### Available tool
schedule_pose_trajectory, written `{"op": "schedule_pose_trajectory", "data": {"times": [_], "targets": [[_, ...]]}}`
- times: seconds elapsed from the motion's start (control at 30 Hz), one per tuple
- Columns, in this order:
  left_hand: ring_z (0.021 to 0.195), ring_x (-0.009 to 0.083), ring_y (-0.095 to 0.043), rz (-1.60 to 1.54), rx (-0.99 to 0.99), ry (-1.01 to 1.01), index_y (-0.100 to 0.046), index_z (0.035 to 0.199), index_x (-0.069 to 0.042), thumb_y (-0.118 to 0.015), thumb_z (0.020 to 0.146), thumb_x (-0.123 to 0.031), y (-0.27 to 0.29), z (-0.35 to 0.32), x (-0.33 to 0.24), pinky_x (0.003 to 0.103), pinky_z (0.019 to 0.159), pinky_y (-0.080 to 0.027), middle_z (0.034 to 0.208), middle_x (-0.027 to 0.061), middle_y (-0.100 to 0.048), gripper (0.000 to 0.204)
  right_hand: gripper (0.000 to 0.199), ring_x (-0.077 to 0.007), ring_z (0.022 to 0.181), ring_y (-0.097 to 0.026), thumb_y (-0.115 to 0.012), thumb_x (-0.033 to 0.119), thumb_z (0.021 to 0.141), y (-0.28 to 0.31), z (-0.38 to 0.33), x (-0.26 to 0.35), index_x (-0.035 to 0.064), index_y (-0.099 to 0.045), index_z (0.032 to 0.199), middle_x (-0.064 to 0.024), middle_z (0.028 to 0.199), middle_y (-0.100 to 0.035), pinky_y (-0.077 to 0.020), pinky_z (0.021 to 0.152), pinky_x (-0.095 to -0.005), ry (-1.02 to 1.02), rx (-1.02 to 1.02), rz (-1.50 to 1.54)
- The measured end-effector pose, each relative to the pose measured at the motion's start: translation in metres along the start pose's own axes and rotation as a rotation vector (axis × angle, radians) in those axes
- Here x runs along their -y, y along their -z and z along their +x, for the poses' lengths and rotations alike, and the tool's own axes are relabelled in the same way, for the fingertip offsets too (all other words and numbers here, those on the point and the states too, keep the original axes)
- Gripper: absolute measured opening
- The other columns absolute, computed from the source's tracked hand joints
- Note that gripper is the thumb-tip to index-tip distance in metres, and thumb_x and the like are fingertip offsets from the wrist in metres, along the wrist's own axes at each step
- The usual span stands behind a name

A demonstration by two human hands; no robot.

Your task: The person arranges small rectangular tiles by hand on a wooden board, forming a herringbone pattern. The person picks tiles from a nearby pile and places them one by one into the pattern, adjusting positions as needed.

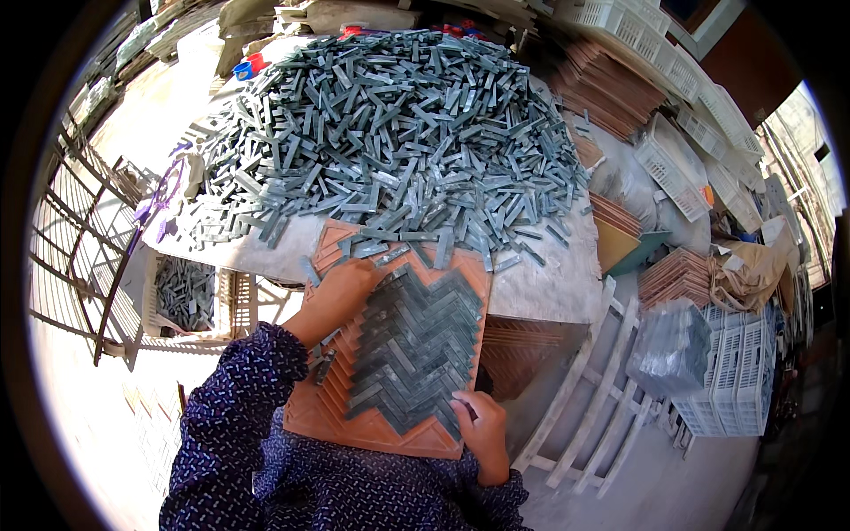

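Patterned blue sleeves filled the lower centre of the frame. Right hand (482,434), lower centre: fingertips pinched a small grey tile strip (462,409) at the near right corner of the mould. Left hand (341,296), centre left: lay flat, palm down and fingers spread, on the mould's upper left edge, grasping nothing. Orange ridged mould (390,432), centre: tilted, leaning against the table edge, its middle filled with grey strips in a herringbone pattern (416,350). Large heap of loose grey strips (390,124), upper centre, covered the pale table (549,288). White plastic crates (735,380) stood at the right; stacked orange moulds (606,88) lay at the upper right.
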State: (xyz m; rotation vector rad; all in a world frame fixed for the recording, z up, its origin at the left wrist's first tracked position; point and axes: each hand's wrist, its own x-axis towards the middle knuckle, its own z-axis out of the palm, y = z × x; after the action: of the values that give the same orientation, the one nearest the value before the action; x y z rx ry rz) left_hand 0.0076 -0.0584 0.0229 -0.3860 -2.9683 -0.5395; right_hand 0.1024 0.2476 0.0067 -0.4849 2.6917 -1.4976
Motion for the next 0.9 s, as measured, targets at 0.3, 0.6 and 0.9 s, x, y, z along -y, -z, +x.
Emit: {"op": "schedule_pose_trajectory", "data": {"times": [0.3, 0.6, 0.9], "targets": [[0.085, 0.0310, -0.062, -0.003, -0.196, 0.231, -0.062, 0.084, -0.005, -0.067, 0.077, -0.014, -0.028, 0.008, -0.018, 0.042, 0.069, -0.051, 0.086, 0.0117, -0.061, 0.012, 0.012, -0.0295, 0.070, -0.065, -0.068, 0.005, 0.080, 0.008, 0.001, 0.012, -0.0006, -0.067, 0.091, -0.0168, 0.082, -0.065, -0.0495, 0.062, -0.0343, -0.032, -0.013, -0.014], [0.083, 0.0353, -0.060, -0.126, -0.253, 0.210, -0.060, 0.079, 0.000, -0.057, 0.077, -0.001, -0.038, 0.007, -0.010, 0.044, 0.068, -0.049, 0.084, 0.0159, -0.058, 0.004, 0.013, -0.0284, 0.070, -0.065, -0.068, 0.006, 0.080, -0.002, 0.001, 0.010, 0.0004, -0.067, 0.092, -0.0163, 0.081, -0.065, -0.0495, 0.062, -0.0338, -0.036, 0.012, -0.009], [0.084, 0.0367, -0.059, -0.216, -0.295, 0.243, -0.057, 0.080, 0.000, -0.062, 0.077, -0.009, -0.023, 0.033, 0.008, 0.046, 0.070, -0.048, 0.084, 0.0167, -0.057, 0.011, 0.013, -0.0196, 0.065, -0.065, -0.069, 0.004, 0.080, 0.002, 0.002, 0.006, -0.0015, -0.068, 0.091, -0.0136, 0.079, -0.066, -0.0491, 0.059, -0.0286, 0.026, -0.019, -0.040]]}}
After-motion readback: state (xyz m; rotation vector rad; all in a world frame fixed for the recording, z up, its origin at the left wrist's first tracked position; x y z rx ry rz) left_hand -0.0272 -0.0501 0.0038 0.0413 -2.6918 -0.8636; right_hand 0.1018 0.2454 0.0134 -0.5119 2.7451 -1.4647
